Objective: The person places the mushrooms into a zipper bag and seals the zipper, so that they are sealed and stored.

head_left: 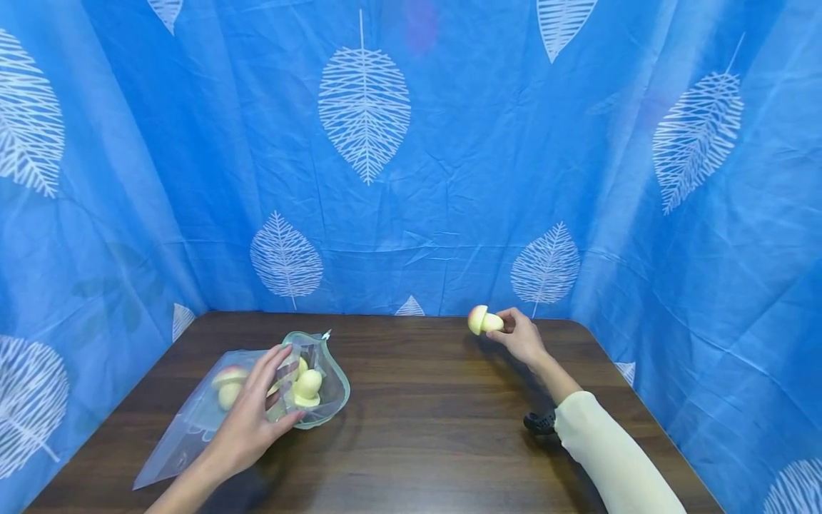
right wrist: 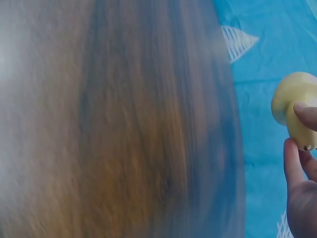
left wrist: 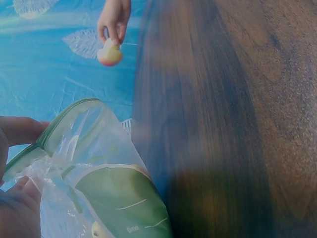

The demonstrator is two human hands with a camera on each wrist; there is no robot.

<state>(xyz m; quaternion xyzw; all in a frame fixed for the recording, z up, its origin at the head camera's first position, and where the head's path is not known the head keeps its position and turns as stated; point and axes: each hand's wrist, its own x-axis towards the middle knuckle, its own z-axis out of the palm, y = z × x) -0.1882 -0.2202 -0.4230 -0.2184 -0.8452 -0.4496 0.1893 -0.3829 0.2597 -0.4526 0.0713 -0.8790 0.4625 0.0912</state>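
My right hand (head_left: 523,339) pinches a toy mushroom (head_left: 478,320) by its pale stem, above the far right part of the table. Its cap is red and yellow and points left. In the right wrist view, thumb and fingertips hold the mushroom (right wrist: 292,99). At the left, my left hand (head_left: 247,421) grips a clear zip bag (head_left: 186,446) near its green-rimmed mouth, which stands open. Inside the bag lie several more toy mushrooms (head_left: 308,384), one seen through the film farther left. A green printed patch (left wrist: 121,198) shows on the bag in the left wrist view.
The dark wooden table (head_left: 417,421) has a blue curtain (head_left: 449,178) with white leaf prints behind it and at both sides. A black strap-like item (head_left: 539,423) is by the right forearm, near the cream sleeve (head_left: 610,450).
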